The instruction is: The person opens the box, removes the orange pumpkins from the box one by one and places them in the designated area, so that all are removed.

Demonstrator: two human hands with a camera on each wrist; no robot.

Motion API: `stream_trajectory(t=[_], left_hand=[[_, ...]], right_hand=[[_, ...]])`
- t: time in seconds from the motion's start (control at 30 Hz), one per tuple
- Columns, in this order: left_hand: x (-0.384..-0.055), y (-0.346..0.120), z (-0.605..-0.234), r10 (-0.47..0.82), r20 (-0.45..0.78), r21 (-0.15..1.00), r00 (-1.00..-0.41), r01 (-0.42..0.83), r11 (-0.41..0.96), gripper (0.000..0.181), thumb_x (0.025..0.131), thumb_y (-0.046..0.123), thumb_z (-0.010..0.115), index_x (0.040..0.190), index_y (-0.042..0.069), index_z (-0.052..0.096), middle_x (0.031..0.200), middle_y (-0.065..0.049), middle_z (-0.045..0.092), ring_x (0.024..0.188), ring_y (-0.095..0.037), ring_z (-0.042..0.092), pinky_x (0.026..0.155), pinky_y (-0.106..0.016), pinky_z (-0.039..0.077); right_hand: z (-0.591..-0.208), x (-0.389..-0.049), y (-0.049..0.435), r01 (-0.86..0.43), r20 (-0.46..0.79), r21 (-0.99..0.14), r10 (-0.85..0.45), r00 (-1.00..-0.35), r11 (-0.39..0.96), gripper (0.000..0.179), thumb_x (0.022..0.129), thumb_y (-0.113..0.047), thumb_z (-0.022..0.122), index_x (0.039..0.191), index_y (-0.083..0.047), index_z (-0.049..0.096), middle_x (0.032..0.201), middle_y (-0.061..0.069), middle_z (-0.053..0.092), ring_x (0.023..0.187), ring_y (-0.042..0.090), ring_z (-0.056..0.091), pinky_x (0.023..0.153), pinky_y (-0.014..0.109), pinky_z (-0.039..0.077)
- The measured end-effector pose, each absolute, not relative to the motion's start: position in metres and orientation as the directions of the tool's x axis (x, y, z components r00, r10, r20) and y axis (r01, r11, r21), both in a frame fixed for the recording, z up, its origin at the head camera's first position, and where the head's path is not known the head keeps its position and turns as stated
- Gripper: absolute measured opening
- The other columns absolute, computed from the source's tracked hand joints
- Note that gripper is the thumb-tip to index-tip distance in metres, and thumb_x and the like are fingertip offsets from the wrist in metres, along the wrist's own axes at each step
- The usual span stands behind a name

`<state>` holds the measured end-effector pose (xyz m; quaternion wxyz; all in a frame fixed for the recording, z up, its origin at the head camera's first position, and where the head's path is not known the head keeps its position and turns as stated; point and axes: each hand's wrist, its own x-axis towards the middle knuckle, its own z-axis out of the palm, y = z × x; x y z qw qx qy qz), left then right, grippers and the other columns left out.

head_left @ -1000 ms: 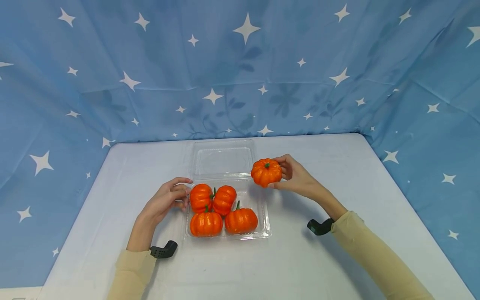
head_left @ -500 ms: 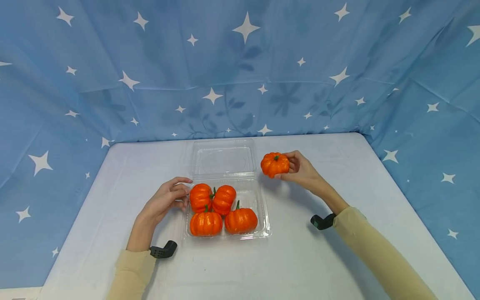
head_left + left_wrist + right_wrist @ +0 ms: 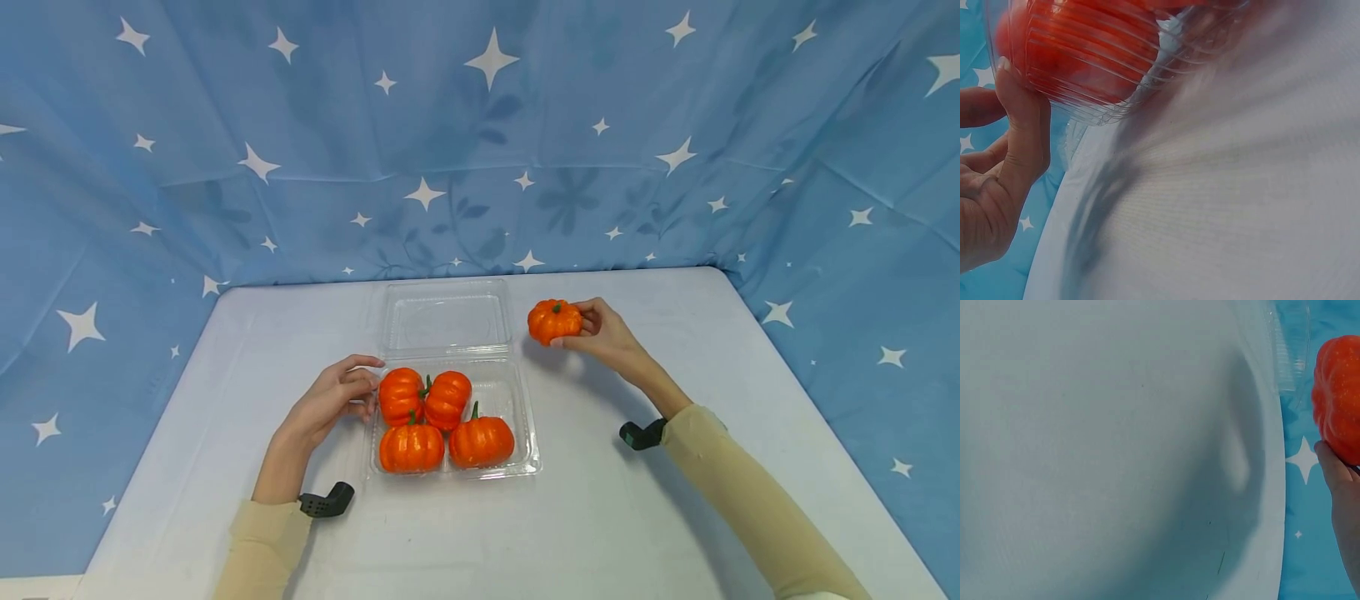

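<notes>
Right hand (image 3: 611,343) grips 1 orange pumpkin (image 3: 552,322) near a clear box (image 3: 501,387) holding 4 more

The gripped pumpkin is right of center in the head view, pinched between thumb and fingers, its green stem upward. It hangs above the white table (image 3: 600,517), its shadow lying apart from it.

The left hand (image 3: 326,404), left of center, grips nothing; its fingers are loosely bent, and in the left wrist view 1 fingertip touches the box's outer wall.

Inside, the 4 boxed pumpkins (image 3: 412,449) sit in 2 rows: the upper 2 have stems turned toward each other, the lower 2 have stems pointing up the frame. The clear lid (image 3: 447,320) lies above the box in the frame. A blue curtain (image 3: 337,108) with white stars fills the upper frame.
</notes>
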<state>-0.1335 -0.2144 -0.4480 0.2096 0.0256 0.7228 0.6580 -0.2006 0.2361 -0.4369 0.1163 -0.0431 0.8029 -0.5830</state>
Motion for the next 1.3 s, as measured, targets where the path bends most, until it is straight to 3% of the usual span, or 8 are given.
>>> stream_trajectory(t=[0.13, 0.3, 0.43, 0.77, 1.07, 1.3], left_hand=[[-0.134, -0.214, -0.448, 0.311, -0.269, 0.962, -0.911, -0.237, 0.136, 0.043, 0.103, 0.005, 0.051, 0.143, -0.008, 0.042, 0.083, -0.005, 0.061, 0.063, -0.015, 0.057, 0.059, -0.028, 0.057], [-0.133, -0.214, -0.447, 0.310, -0.271, 0.961, -0.912, -0.238, 0.139, 0.043, 0.104, 0.006, 0.051, 0.144, -0.008, 0.041, 0.084, -0.004, 0.062, 0.064, -0.015, 0.057, 0.059, -0.028, 0.057], [-0.133, -0.214, -0.447, 0.309, -0.267, 0.962, -0.913, -0.236, 0.135, 0.043, 0.104, 0.006, 0.051, 0.144, -0.008, 0.040, 0.083, -0.004, 0.062, 0.064, -0.015, 0.057, 0.058, -0.028, 0.057], [-0.133, -0.215, -0.448, 0.319, -0.263, 0.964, -0.911, -0.231, 0.135, 0.044, 0.104, 0.005, 0.050, 0.144, -0.009, 0.040, 0.084, -0.004, 0.061, 0.064, -0.014, 0.058, 0.059, -0.028, 0.057], [-0.133, -0.216, -0.449, 0.326, -0.259, 0.965, -0.909, -0.227, 0.134, 0.043, 0.103, 0.004, 0.049, 0.143, -0.009, 0.040, 0.084, -0.005, 0.061, 0.064, -0.015, 0.058, 0.059, -0.029, 0.058], [-0.133, -0.215, -0.448, 0.323, -0.261, 0.964, -0.910, -0.229, 0.132, 0.043, 0.103, 0.005, 0.050, 0.143, -0.008, 0.041, 0.084, -0.005, 0.060, 0.064, -0.015, 0.057, 0.058, -0.029, 0.058]], right_hand=[[-0.439, -0.206, 0.238, 0.091, -0.159, -0.926, -0.160, -0.974, 0.367, 0.080, 0.085, -0.023, 0.086, 0.142, 0.004, 0.036, 0.144, 0.021, 0.051, 0.133, 0.033, 0.055, 0.095, 0.015, 0.052], [-0.442, -0.213, 0.239, 0.118, -0.178, -0.901, -0.107, -0.978, 0.417, 0.083, 0.084, -0.025, 0.087, 0.142, 0.005, 0.035, 0.145, 0.023, 0.051, 0.133, 0.033, 0.055, 0.110, 0.035, 0.050], [-0.447, -0.221, 0.240, 0.125, -0.180, -0.890, -0.085, -0.980, 0.439, 0.086, 0.083, -0.026, 0.087, 0.143, 0.006, 0.035, 0.145, 0.024, 0.050, 0.132, 0.035, 0.054, 0.113, 0.046, 0.046], [-0.455, -0.231, 0.242, 0.120, -0.184, -0.863, -0.085, -0.979, 0.491, 0.086, 0.083, -0.029, 0.087, 0.142, 0.006, 0.035, 0.146, 0.026, 0.049, 0.132, 0.037, 0.053, 0.114, 0.048, 0.045], [-0.459, -0.232, 0.246, 0.106, -0.178, -0.869, -0.104, -0.979, 0.484, 0.083, 0.085, -0.021, 0.084, 0.145, 0.007, 0.033, 0.148, 0.027, 0.045, 0.136, 0.040, 0.050, 0.115, 0.049, 0.043], [-0.460, -0.231, 0.250, 0.063, -0.158, -0.839, -0.132, -0.979, 0.541, 0.086, 0.087, -0.024, 0.083, 0.152, 0.004, 0.033, 0.156, 0.025, 0.040, 0.140, 0.042, 0.046, 0.119, 0.052, 0.039]])
